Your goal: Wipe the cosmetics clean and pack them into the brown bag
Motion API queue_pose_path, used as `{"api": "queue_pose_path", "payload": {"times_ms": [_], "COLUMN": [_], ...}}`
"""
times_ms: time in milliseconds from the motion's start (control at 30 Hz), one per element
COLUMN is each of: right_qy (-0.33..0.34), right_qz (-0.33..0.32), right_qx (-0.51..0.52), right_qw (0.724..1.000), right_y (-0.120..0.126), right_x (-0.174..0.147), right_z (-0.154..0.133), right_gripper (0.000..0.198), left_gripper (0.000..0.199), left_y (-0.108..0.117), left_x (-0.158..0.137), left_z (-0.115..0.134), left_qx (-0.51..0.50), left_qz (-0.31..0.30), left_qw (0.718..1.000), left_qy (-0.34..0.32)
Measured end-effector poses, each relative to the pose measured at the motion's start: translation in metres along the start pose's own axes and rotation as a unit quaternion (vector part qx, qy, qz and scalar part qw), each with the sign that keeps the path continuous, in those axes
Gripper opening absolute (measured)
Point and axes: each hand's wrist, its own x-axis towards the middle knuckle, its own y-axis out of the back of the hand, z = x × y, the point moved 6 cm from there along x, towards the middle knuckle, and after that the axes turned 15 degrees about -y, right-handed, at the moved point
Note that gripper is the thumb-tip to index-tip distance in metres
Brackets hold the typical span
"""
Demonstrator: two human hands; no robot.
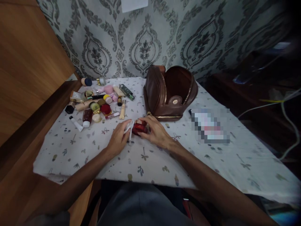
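Observation:
My right hand (156, 130) is closed round a small red jar (139, 127) with a gold-toned band, just above the table's front half. Pinched in my left hand (119, 136) is a crumpled white wipe or tissue (129, 127), held against the jar's left side. Behind my right hand stands a brown leather bag (154, 91), its zipped top gaping open. Left of the bag lies a loose cluster of cosmetics, among them a dark red jar (105, 109), a cream-coloured tube (122, 110) and a brown bottle with a white cap (87, 117).
A blurred-out flat device, likely a phone (209, 125), rests right of the bag. The white patterned cloth (141, 166) covers the table. A wooden panel (28, 62) borders the left side, a patterned curtain (145, 40) the back. A pale cable (291, 138) hangs at the right.

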Motion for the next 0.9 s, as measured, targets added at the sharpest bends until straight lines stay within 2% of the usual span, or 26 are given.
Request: {"api": "queue_pose_path", "payload": {"times_ms": [167,367,433,500,600,733,900], "right_qy": [-0.047,-0.097,-0.095,-0.088,-0.053,-0.004,-0.039], "right_qz": [0.004,-0.032,-0.048,-0.065,-0.068,-0.038,-0.038], "right_qx": [0.124,0.239,0.220,0.170,0.096,0.048,0.087], "right_qw": [0.991,0.966,0.970,0.979,0.992,0.998,0.995], "right_y": [-0.004,-0.024,-0.024,-0.020,-0.012,-0.003,-0.006], "right_x": [0.001,-0.001,-0.002,-0.002,-0.002,0.000,0.000], "right_z": [0.008,0.021,0.020,0.017,0.009,0.000,0.003], "right_gripper": [0.032,0.035,0.039,0.053,0.066,0.042,0.028], "left_gripper": [0.033,0.028,0.027,0.027,0.028,0.027,0.027], "left_y": [0.004,0.014,0.013,0.010,0.002,-0.002,0.004], "left_x": [0.001,0.005,0.004,0.002,0.000,-0.001,0.000], "left_z": [0.003,0.000,-0.002,-0.003,-0.003,-0.003,-0.001], "left_qx": [0.004,-0.012,-0.012,0.000,0.032,0.059,0.034], "left_qz": [0.011,0.028,0.024,0.008,-0.026,-0.045,-0.014], "left_qw": [1.000,0.999,1.000,1.000,0.999,0.997,0.999], "left_qy": [0.018,-0.010,-0.017,-0.023,-0.026,-0.026,-0.027]}}
